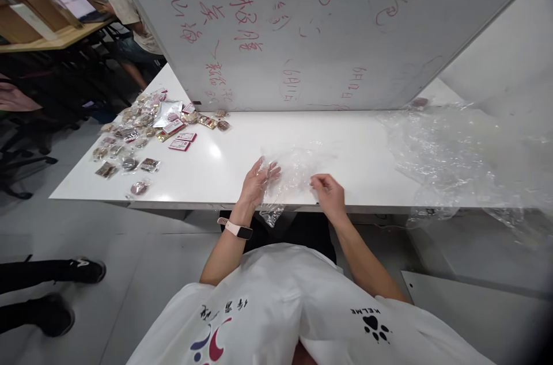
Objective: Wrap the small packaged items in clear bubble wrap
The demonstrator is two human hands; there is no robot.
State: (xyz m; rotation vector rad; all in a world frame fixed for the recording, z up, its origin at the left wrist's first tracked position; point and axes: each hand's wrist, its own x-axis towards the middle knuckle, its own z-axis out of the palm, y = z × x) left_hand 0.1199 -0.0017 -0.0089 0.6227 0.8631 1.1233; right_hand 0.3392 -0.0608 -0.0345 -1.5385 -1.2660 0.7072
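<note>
Evidently, in front of the whiteboard [259, 80], the left hand [254, 183], fingers parted, supports clear plastic [296, 172] that the right hand [330, 191] pinches, presumably to steady it.

The left forearm [222, 257] reaches forward and inward, ending in the left hand [259, 182], palm turned inward, fingers parted and slightly bent. The right forearm [367, 255] angles inward too; the right hand [330, 192] has curled fingers, thumb and forefinger pinched together.
</note>
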